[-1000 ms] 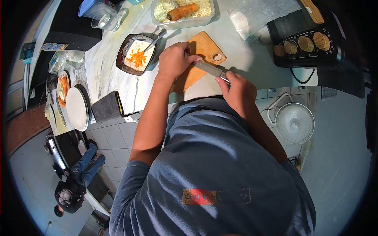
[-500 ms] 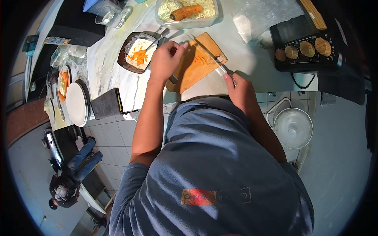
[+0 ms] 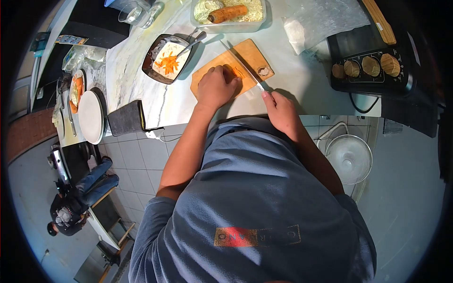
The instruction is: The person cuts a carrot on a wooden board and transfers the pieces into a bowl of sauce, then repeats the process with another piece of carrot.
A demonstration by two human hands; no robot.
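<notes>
My left hand [image 3: 216, 89] rests on the wooden cutting board [image 3: 254, 51] with its fingers curled down against orange carrot strips [image 3: 236, 71]. How many strips lie under the fingers is hidden. In my right hand [image 3: 281, 109] is the handle of a knife [image 3: 246, 65], whose long blade slants across the board just right of the strips. A small pale scrap [image 3: 264, 71] lies at the board's right end. Left of the board stands a dark square bowl [image 3: 147, 70] holding a white creamy mix, carrot strips [image 3: 167, 62] and a spoon [image 3: 197, 38].
Behind the board, a plastic container [image 3: 231, 27] holds shredded cabbage and a whole carrot [image 3: 227, 14]. A clear plastic bag [image 3: 325, 23] lies to the right, near a black appliance with wooden knobs [image 3: 370, 67]. Plates [image 3: 90, 118] stand left; another person [image 3: 71, 207] sits farther off.
My left hand has come down from beside the bowl onto the board, curling over the carrot strips. My right hand still holds the knife, its blade still across the board.
</notes>
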